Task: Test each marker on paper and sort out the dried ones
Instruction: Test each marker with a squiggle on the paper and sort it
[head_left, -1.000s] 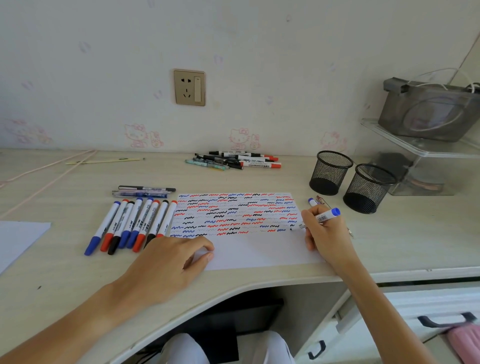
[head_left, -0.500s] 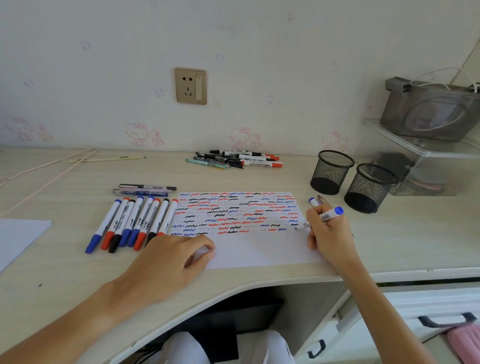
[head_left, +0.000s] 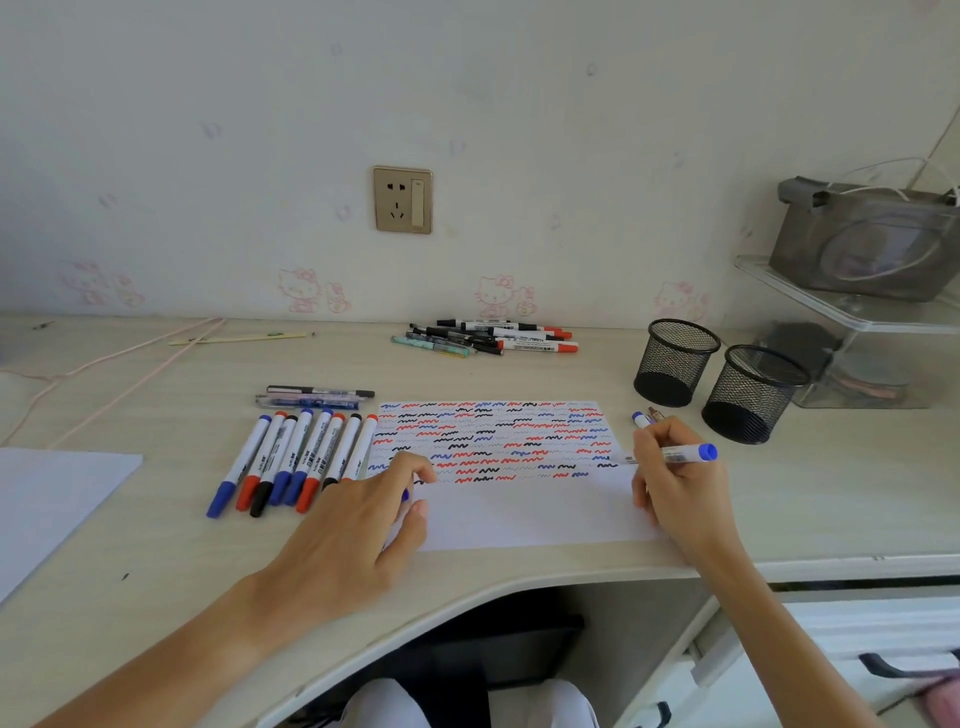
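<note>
Because the desk (head_left: 779, 499) serves as the whole sorting surface, its groups lie well apart: a sheet of test paper (head_left: 519, 514) at the front centre, a neat row of capped whiteboard markers (head_left: 301, 457) just left of it, a looser pile of markers and pens (head_left: 488, 338) back by the wall, and two black mesh pen cups (head_left: 675, 364) to the right, probably meant for the sorted results. The paper carries rows of red, blue and black squiggles over its upper part, with a bare band left near the front edge, so testing looks far along. The left hand (head_left: 353, 540) lies on the sheet's left end with fingers loosely bent, apparently pinning it against the drag of writing; something small and blue peeks from beneath its fingers, too hidden to name. The right hand (head_left: 675, 488) grasps a blue marker (head_left: 675, 454) in a writing grip, its blue end pointing right and its tip at the paper's right edge beside the last squiggles. A blue cap (head_left: 640, 418) rests just beyond the knuckles.
</note>
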